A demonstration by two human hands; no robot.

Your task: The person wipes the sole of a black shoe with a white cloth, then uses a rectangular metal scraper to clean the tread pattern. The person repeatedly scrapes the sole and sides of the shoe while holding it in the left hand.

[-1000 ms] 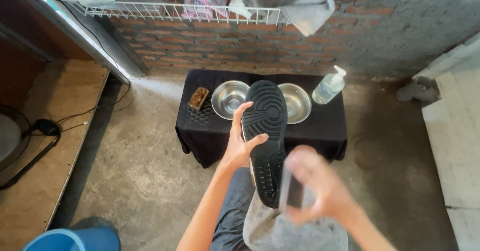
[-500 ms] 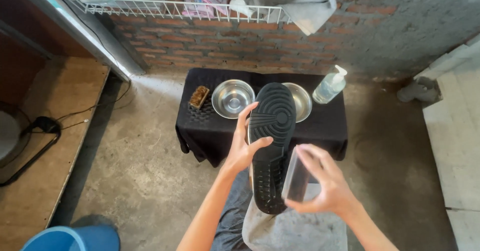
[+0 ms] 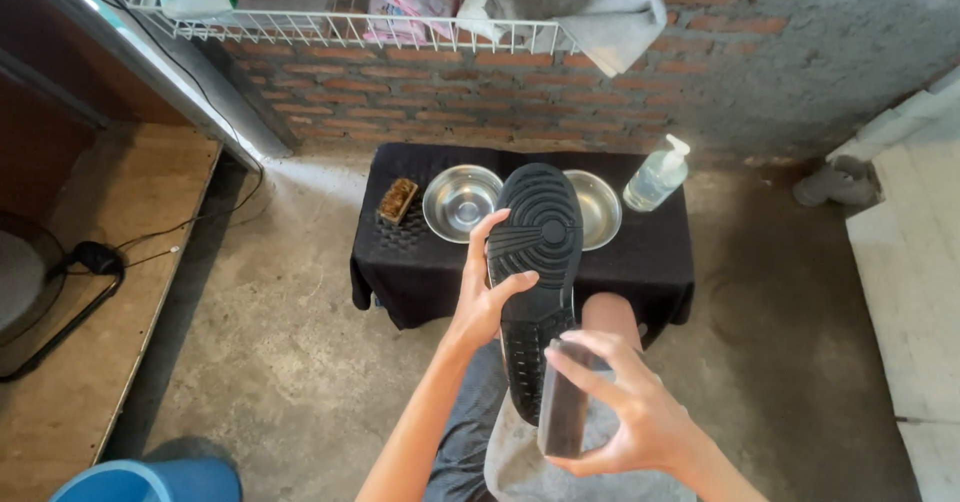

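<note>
Left hand (image 3: 490,297) grips a black rubber-soled shoe (image 3: 538,262) sole-up; right hand (image 3: 625,412) clasps a dark rectangular brush (image 3: 563,410) against its heel.

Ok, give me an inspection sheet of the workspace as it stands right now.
Surface: low table under black cloth, on concrete floor.
Job's things: black shoe, sole up; dark brush at its heel end.
Clutter: two steel bowls, a second brush, clear pump bottle on the table.
Hands: left hand grips the shoe; right hand grips the brush.
Cables: black cable over wooden platform, left.
Surroundings: brick wall, wire shelf with cloths, blue bucket.
</note>
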